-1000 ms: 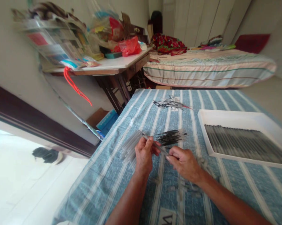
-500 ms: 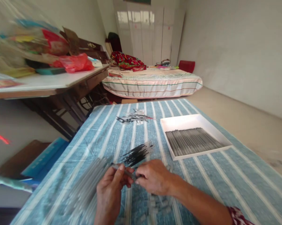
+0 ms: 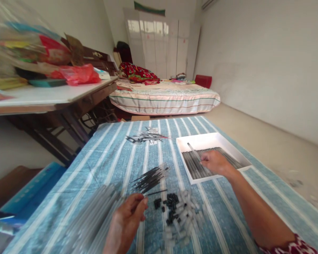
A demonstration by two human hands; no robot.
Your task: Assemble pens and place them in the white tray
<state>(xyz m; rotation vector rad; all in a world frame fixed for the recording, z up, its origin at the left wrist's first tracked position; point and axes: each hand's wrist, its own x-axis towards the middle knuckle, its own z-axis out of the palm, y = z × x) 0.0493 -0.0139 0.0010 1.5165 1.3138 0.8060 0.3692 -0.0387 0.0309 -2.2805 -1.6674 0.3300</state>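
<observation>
My right hand [image 3: 214, 162] is over the white box [image 3: 184, 155], fingers closed on a slim grey pen [image 3: 194, 151] that lies at a slant across the row of similar pens [image 3: 192, 165]. My left hand [image 3: 128, 217] is low at the middle, its thumb and fingers pinched together. A thin black pen refill [image 3: 157, 192] runs out from its fingertips. Beyond that hand lies a bundle of dark refills [image 3: 151, 179]. To its left is a heap of long grey tubes [image 3: 92, 215], somewhat blurred.
Small black plugs [image 3: 171, 201] and pale translucent caps [image 3: 185, 211] are heaped right of my left hand. A loose pile of dark thin parts [image 3: 145, 137] lies farther back on the striped tablecloth [image 3: 116, 151]. A side table [image 3: 79, 92] with bags stands at left.
Both hands were together around a grey pen. My right hand has moved right and forward to the box with a pen, while my left stays near the refills. The plugs and caps are now uncovered.
</observation>
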